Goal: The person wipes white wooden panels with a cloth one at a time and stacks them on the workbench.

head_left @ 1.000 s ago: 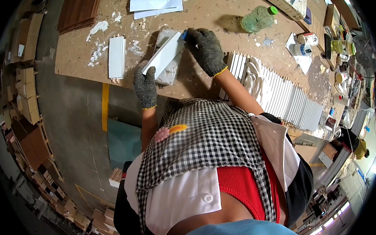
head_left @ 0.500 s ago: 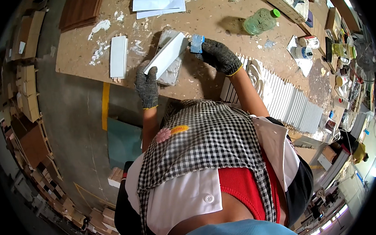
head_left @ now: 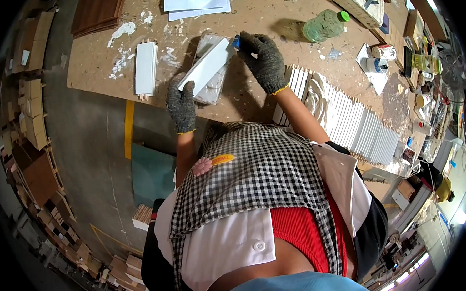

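Gripping the near end of a white board (head_left: 206, 65), the left hand (head_left: 181, 107) has its thumb laid on the upper face and its other fingers closed along the left side, partly hidden beneath. The board slants from near left to far right over a plastic-wrapped block (head_left: 212, 88) at the near side of the table (head_left: 92, 68); whether it bears fully on the block cannot be told. The right hand (head_left: 263, 62) is at the board's far end, fingers curled and brought together at the tips on a small blue pad (head_left: 236, 41), a gap showing behind the thumb. The pad is at the far right corner of the board; contact between the two cannot be confirmed. Both hands are in dark gloves (head_left: 270, 72) with yellow cuffs. A similar white piece (head_left: 144, 69) lies flat to the left, well apart. Paper sheets (head_left: 196, 2) lie on the far side. To the right, white slats (head_left: 355, 119) sit side by side in a row, a white cord (head_left: 319, 96) on top; a green-capped bottle (head_left: 322, 27) is farther off.
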Demonstrator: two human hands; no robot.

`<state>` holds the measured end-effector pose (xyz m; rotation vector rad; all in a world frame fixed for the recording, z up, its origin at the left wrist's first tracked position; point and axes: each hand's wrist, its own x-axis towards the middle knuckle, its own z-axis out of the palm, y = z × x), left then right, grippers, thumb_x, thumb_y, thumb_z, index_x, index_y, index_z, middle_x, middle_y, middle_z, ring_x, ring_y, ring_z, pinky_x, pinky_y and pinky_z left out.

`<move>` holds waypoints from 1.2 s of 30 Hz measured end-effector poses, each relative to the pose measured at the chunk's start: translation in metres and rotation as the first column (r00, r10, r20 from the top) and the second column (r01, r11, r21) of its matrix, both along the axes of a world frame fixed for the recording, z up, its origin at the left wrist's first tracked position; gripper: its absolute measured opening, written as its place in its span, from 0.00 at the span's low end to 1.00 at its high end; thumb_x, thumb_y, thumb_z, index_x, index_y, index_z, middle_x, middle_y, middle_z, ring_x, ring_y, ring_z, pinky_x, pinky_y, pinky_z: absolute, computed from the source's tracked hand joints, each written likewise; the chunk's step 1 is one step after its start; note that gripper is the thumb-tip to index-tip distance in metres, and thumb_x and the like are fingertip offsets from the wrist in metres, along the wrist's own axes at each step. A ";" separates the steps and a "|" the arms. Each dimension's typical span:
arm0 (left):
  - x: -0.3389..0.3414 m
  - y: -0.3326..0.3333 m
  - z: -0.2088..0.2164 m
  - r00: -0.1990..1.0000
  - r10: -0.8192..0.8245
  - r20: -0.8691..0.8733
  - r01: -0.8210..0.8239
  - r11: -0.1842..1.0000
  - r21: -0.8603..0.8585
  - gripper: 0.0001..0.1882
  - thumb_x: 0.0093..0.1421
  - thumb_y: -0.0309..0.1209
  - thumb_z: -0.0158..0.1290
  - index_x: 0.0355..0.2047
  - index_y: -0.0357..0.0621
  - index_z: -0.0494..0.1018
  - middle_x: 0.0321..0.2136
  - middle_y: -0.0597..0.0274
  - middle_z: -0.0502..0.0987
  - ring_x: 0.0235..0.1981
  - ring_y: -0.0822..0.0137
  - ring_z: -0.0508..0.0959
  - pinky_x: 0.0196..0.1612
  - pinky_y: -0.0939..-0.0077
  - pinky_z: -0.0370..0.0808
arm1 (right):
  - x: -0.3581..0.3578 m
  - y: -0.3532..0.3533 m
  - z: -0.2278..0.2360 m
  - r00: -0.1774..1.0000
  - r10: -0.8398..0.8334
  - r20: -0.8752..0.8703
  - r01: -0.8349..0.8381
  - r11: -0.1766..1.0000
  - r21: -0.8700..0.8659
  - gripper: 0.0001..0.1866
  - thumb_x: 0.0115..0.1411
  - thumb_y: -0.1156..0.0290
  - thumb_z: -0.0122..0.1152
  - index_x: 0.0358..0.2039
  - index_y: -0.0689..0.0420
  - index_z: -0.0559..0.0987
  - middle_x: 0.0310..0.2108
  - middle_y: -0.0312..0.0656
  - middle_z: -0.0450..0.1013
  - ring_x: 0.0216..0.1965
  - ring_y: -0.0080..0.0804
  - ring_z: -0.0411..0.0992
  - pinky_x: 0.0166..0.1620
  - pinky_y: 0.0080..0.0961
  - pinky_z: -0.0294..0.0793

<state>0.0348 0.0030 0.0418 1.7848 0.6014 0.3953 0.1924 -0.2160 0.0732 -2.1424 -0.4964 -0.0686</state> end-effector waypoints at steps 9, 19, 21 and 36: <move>0.001 0.000 -0.003 1.000 0.013 -0.002 -0.012 1.000 0.023 0.18 0.65 0.34 0.60 0.51 0.36 0.74 0.45 0.56 0.80 0.46 0.66 0.77 0.52 0.69 0.74 | 0.000 0.008 0.008 0.995 0.090 0.033 -0.084 0.982 -0.168 0.17 0.59 0.69 0.63 0.50 0.56 0.80 0.38 0.52 0.77 0.41 0.54 0.73 0.45 0.44 0.74; 0.002 -0.001 -0.001 0.999 0.021 0.039 -0.020 1.000 -0.016 0.18 0.65 0.34 0.61 0.50 0.36 0.74 0.45 0.56 0.80 0.46 0.66 0.77 0.53 0.69 0.74 | 0.002 0.007 0.004 0.991 0.088 0.097 -0.075 0.989 -0.127 0.18 0.58 0.71 0.65 0.50 0.55 0.80 0.37 0.50 0.77 0.40 0.50 0.74 0.45 0.42 0.74; 0.002 -0.001 -0.002 0.999 0.023 0.035 -0.024 1.000 0.009 0.18 0.65 0.34 0.61 0.50 0.36 0.74 0.44 0.56 0.80 0.45 0.66 0.77 0.52 0.69 0.74 | 0.000 0.003 0.004 0.993 0.089 0.080 -0.073 0.979 -0.191 0.20 0.57 0.73 0.67 0.51 0.54 0.80 0.38 0.48 0.77 0.41 0.48 0.75 0.45 0.40 0.75; 0.000 0.000 0.000 1.000 0.001 -0.014 0.000 0.999 0.040 0.18 0.65 0.35 0.60 0.50 0.36 0.74 0.43 0.56 0.79 0.45 0.66 0.76 0.52 0.68 0.73 | 0.000 0.008 0.007 0.994 0.041 0.102 -0.033 0.996 -0.080 0.17 0.59 0.69 0.63 0.50 0.55 0.80 0.39 0.52 0.76 0.41 0.53 0.73 0.45 0.45 0.73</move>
